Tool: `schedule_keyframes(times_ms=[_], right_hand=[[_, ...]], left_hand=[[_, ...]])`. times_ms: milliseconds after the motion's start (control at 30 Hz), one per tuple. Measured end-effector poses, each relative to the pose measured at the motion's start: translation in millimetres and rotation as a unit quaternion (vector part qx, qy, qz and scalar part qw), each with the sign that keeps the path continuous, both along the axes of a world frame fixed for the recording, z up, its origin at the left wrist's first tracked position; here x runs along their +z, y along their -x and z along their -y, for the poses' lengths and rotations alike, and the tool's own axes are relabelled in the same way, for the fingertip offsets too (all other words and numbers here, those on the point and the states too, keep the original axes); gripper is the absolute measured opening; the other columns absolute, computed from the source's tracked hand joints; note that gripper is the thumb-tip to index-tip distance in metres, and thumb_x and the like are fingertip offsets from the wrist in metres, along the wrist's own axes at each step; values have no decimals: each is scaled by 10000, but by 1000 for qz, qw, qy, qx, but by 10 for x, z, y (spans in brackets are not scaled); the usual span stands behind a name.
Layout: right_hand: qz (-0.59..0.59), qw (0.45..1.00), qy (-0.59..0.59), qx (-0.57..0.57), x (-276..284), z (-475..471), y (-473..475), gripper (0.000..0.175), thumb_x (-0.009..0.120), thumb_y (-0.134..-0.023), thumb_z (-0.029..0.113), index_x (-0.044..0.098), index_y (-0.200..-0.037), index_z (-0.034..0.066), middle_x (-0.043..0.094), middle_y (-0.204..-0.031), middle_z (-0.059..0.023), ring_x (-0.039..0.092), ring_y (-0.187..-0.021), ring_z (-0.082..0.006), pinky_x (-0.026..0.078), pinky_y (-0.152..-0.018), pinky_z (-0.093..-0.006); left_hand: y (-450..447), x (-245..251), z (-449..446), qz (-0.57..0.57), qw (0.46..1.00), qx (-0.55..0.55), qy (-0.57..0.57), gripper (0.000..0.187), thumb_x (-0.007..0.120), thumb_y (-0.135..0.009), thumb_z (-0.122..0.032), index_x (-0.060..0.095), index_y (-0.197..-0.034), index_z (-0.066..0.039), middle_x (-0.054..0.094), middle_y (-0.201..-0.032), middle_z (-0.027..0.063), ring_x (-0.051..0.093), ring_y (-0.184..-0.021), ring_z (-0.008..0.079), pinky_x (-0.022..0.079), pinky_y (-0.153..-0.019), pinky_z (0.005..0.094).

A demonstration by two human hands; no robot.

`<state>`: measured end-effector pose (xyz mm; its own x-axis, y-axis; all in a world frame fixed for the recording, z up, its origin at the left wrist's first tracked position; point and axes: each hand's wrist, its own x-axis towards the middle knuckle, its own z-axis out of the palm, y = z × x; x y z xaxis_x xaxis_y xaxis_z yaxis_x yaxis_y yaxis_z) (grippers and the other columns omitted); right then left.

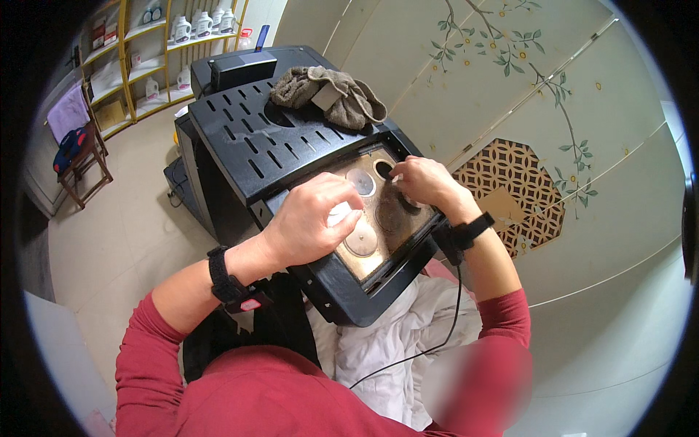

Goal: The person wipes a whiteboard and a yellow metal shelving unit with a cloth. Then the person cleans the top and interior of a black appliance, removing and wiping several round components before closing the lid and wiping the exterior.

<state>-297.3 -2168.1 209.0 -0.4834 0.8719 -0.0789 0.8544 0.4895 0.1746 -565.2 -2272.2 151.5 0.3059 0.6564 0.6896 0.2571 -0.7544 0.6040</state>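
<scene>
My left hand (317, 218) is closed over the near left part of a black metal appliance, with a small white item (339, 213) between its fingers. My right hand (423, 183) bends over the far right part of a brownish metal plate (368, 266) set into that appliance, pinching something small and whitish that I cannot make out. Round discs lie in the plate: a greyish one (360, 182) and a pale one (361, 240). A dark round hole (384, 170) shows just left of the right fingertips.
A crumpled grey-brown towel (349, 101) lies on the slotted black cover (235, 158). A black box (243, 71) stands behind. White bedding (382, 338) is below, with a black cable (407, 359) across it. Patterned panels rise at right; a chair (84, 158) and shelves (147, 68) stand left.
</scene>
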Motion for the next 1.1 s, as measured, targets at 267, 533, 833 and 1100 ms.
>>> schedule_keyframes(times_ms=[267, 533, 833, 1100], right_hand=[[48, 998, 16, -23, -11, -53, 231, 193, 646, -864, 164, 777, -997, 112, 755, -958, -169, 728, -934, -367, 586, -821, -471], [15, 990, -132, 44, 119, 174, 131, 148, 670, -869, 132, 701, -1011, 101, 716, -866, -138, 717, -859, -343, 576, -725, -439], [85, 915, -347, 186, 127, 785, -26, 252, 679, -835, 137, 663, -1084, 111, 561, -839, 0, 637, -810, -152, 563, -614, -282], [100, 899, -375, 204, 133, 980, 107, 237, 691, -807, 157, 668, -1040, 117, 599, -858, 11, 628, -813, -137, 541, -631, -269]], left_hand=[[-28, -37, -36, 35, 998, 2, -52, 103, 713, -856, -120, 676, -904, -36, 700, -924, 160, 666, -951, 353, 541, -848, 431], [-37, -49, -44, 38, 998, 6, -57, 95, 710, -859, -115, 673, -892, -34, 694, -907, 151, 664, -936, 345, 539, -838, 424], [-31, -42, -35, 25, 998, 4, -57, 81, 707, -851, -100, 669, -891, -40, 671, -880, 141, 652, -914, 342, 531, -833, 423], [-39, -29, -13, 14, 999, 15, -35, 90, 715, -839, -82, 687, -913, -40, 697, -944, 149, 661, -972, 340, 533, -872, 419]])
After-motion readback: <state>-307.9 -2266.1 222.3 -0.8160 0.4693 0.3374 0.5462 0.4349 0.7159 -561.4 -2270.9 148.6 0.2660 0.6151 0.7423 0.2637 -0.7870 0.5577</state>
